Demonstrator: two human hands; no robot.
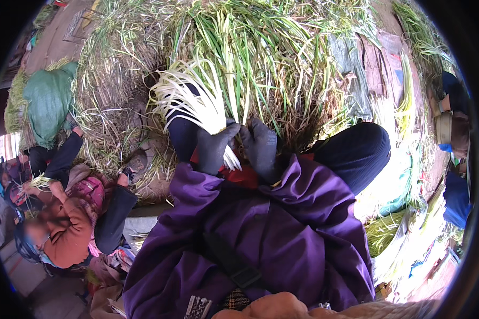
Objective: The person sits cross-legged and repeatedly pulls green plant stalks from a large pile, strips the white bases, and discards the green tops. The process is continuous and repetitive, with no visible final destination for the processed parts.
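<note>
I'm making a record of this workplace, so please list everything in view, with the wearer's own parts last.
stalk heap: one, green and straw-brown, top centre
pale bunch: one, whitish, in the left hand
loose stalks: uncountable, yellow-green, right side
sack: one, green, upper left
co-worker: one clear, rust-brown top, lower left
blue cloth: one, blue, right edge
buckled strap: one, black, across the jacket
jacket: one, purple, lower centre
trousers: one pair, dark, both sides of the hands
left hand: one, grey-gloved, centre
right hand: one, grey-gloved, beside the left
</note>
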